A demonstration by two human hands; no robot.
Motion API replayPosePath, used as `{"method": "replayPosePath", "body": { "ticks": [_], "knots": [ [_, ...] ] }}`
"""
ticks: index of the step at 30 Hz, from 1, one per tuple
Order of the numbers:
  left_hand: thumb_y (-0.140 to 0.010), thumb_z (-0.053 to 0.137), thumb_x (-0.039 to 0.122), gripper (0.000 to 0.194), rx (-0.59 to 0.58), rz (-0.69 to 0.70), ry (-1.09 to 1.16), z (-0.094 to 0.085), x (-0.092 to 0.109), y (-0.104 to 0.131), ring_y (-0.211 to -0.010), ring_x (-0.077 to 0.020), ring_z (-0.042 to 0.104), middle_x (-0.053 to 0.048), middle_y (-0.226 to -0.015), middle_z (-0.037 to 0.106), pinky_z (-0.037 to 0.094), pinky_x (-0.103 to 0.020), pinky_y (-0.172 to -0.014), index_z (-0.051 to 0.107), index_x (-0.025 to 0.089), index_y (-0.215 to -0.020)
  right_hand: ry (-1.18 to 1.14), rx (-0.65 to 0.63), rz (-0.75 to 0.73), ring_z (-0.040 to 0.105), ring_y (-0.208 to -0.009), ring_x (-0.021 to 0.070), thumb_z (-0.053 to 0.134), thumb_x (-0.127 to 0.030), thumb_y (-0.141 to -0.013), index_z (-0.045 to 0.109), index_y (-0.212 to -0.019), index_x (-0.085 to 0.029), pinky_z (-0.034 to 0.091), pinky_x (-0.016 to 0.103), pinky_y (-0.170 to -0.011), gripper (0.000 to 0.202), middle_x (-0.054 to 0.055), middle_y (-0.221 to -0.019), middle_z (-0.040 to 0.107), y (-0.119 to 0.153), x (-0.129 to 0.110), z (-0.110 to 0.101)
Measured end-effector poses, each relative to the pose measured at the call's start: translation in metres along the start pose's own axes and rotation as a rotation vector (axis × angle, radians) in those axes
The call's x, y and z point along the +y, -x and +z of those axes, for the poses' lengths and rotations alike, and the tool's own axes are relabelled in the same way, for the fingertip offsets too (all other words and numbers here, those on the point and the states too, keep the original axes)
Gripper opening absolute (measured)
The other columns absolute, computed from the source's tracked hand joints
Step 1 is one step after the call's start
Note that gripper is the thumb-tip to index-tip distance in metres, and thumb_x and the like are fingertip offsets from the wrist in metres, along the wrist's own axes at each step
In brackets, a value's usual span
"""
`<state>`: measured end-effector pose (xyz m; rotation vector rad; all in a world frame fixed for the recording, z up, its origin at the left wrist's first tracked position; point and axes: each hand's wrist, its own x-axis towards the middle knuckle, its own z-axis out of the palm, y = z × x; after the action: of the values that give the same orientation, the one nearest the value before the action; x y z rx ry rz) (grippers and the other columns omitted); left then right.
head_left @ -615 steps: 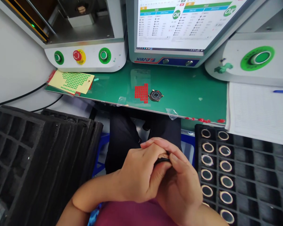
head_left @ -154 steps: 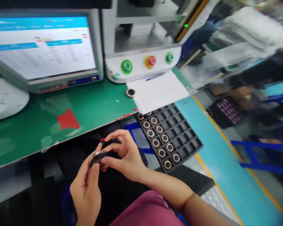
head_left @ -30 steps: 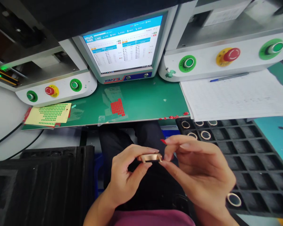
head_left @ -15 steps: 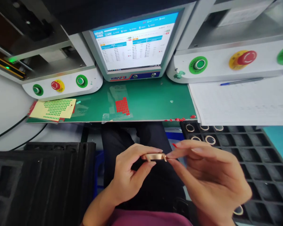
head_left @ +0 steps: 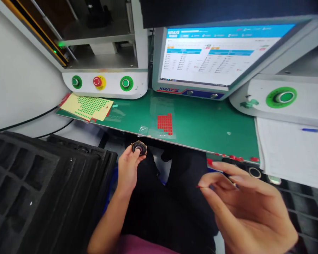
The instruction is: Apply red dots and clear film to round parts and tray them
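The left hand [head_left: 128,165] pinches a small round part [head_left: 139,147] by its rim between thumb and fingertips, lifted in front of the bench [head_left: 201,123] edge with its dark face turned up toward the camera. Holding it by the edge keeps the face bare, probably so it can be looked over. The part is disc-shaped, with a dark centre, a pale spot in the middle and small lugs around a coppery rim.

The right hand [head_left: 243,204] hovers lower and nearer the camera, well apart from the part. Its fingers are loosely curled and half open, thumb and forefinger tips close together on what looks like a tiny red sticker [head_left: 198,186]; it is too small to be certain.

Just behind that hand lies a black tray [head_left: 302,204] of square cells, soft and matte like foam, with a metal ring [head_left: 254,172] in a near cell. To the left a stack of similar empty black trays [head_left: 42,190] stands within easy reach.

The bench has a smooth green mat. A block of red stickers [head_left: 165,123] lies near its front edge, handy for picking; a yellow sheet [head_left: 87,106] of green dots lies at the left. Behind stand a glossy monitor [head_left: 217,56], and white machines with green buttons [head_left: 125,83] and a red stop button [head_left: 97,81]. A paper sheet [head_left: 288,151] with a blue pen [head_left: 314,130] lies at the right.
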<state>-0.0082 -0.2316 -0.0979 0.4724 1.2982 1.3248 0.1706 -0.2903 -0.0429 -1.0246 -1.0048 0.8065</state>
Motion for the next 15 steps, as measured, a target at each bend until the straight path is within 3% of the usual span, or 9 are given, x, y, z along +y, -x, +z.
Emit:
{"method": "replayPosePath", "body": {
  "ticks": [5, 15],
  "knots": [
    [-0.064, 0.086, 0.023, 0.036, 0.015, -0.098, 0.108, -0.013, -0.010, -0.033, -0.078, -0.0142, 0.073, -0.006, -0.093, 0.077, 0.058, -0.026, -0.077, 0.074, 0.013, -0.096, 0.027, 0.030, -0.022, 0.072, -0.080, 0.0150, 0.071, 0.007, -0.074, 0.067, -0.111, -0.026, 0.060, 0.033, -0.077, 0.049, 0.004, -0.113, 0.068, -0.004, 0.013, 0.004],
    [-0.060, 0.087, 0.024, 0.031, -0.038, -0.106, 0.111, 0.000, -0.010, -0.050, -0.068, -0.0125, 0.070, -0.005, -0.079, 0.074, 0.056, -0.022, -0.068, 0.075, 0.009, -0.084, 0.158, 0.034, 0.014, 0.070, -0.072, 0.0117, 0.075, 0.003, -0.072, 0.065, -0.111, -0.023, 0.060, 0.026, -0.071, 0.048, 0.004, -0.105, 0.071, 0.004, 0.031, -0.013]
  ]
}}
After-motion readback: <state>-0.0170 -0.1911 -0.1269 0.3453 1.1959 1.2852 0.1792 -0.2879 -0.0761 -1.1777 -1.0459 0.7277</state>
